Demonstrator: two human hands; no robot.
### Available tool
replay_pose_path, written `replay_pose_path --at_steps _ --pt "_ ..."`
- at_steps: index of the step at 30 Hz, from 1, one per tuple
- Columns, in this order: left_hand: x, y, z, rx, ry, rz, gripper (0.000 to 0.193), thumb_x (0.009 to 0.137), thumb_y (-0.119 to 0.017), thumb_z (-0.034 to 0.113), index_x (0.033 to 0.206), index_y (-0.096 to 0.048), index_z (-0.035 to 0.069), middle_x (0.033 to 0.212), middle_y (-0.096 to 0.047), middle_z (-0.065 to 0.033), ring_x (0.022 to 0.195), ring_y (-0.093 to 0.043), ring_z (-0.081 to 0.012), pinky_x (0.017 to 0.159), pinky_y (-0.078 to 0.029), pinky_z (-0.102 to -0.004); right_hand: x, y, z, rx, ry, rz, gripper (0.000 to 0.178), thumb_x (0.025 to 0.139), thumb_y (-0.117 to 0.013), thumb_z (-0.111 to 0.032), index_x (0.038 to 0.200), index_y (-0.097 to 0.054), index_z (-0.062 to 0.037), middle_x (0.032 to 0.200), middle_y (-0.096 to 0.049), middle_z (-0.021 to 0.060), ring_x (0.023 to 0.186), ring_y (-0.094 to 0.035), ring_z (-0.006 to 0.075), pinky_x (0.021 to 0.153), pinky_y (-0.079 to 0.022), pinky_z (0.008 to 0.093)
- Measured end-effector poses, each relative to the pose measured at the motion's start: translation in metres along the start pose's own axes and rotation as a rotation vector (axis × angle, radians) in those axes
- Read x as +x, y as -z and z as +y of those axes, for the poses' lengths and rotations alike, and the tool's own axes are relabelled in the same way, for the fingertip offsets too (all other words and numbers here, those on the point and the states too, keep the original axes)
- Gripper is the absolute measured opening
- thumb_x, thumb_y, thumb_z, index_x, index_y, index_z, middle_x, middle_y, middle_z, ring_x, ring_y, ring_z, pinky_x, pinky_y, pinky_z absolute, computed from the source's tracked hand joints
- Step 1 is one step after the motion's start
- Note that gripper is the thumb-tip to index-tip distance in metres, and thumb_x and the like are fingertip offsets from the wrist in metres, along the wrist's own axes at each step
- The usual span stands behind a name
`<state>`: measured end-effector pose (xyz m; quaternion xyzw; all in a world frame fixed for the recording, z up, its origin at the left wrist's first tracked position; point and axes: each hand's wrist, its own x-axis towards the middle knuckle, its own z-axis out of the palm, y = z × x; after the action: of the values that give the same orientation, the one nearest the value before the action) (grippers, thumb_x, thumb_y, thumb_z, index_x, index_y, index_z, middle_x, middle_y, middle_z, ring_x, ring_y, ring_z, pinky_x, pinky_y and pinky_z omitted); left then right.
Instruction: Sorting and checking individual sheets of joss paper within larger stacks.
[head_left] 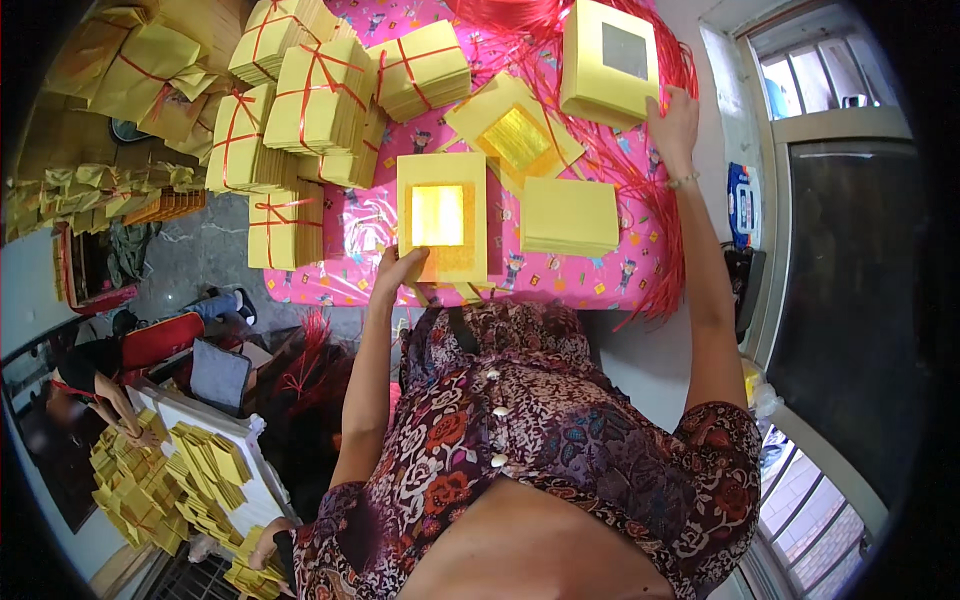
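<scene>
My left hand (405, 268) grips the lower left corner of a stack of yellow paper (473, 178), thumb on top and other fingers hidden beneath. A shiny gold foil square shows on its top sheet. At the far right, my right hand (675, 125) is beside the near right corner of a tall yellow paper stack (590, 55) with a grey square on top; its thumb and forefinger look apart. Loose red ribbons (655, 225) hang around that wrist. Between the hands lie a fanned bundle with gold foil (520, 140) and a plain yellow stack (569, 214).
Several yellow bundles tied with red ribbon (315, 95) are piled at the left of the pink patterned table (370, 280). More yellow bundles (160, 75) stand farther left. Another person's arm (115, 405) reaches over yellow paper at the lower left. A window frame (840, 125) is at the right.
</scene>
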<state>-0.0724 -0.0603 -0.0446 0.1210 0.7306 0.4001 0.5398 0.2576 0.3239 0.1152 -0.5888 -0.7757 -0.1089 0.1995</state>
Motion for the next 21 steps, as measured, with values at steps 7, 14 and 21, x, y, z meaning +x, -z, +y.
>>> replay_pose_path --at_steps 7,14,21 --pt "-0.013 -0.005 0.037 0.070 0.026 -0.058 0.064 0.074 -0.075 0.032 0.118 -0.053 -0.008 0.109 -0.063 -0.0142 0.096 -0.062 -0.0209 0.083 -0.048 -0.0311 -0.176 0.068 -0.148 1.173 0.080 -1.053 0.052 0.088 -0.065 -0.023 0.127 -0.044 0.0034 0.113 -0.056 0.0113 0.107 -0.055 0.0208 0.088 -0.048 0.0351" --pt "-0.005 -0.001 0.050 0.041 0.015 -0.114 0.067 0.075 -0.075 0.034 0.122 -0.051 -0.007 0.113 -0.061 -0.0131 0.101 -0.059 -0.0210 0.085 -0.046 -0.0308 -0.251 -0.010 -0.181 0.729 -0.315 -1.197 0.103 0.072 -0.072 -0.048 0.141 -0.020 0.0093 0.139 -0.029 0.0328 0.132 -0.030 0.0422 0.107 -0.031 0.0440" --pt "-0.005 -0.005 0.051 0.015 0.081 -0.087 0.066 0.074 -0.076 0.033 0.123 -0.050 -0.004 0.109 -0.061 -0.0089 0.103 -0.058 -0.0217 0.087 -0.044 -0.0329 -0.267 -0.029 -0.192 0.848 -0.592 -1.276 0.106 0.071 -0.071 -0.048 0.141 -0.017 0.0108 0.141 -0.027 0.0336 0.135 -0.025 0.0410 0.108 -0.030 0.0432"
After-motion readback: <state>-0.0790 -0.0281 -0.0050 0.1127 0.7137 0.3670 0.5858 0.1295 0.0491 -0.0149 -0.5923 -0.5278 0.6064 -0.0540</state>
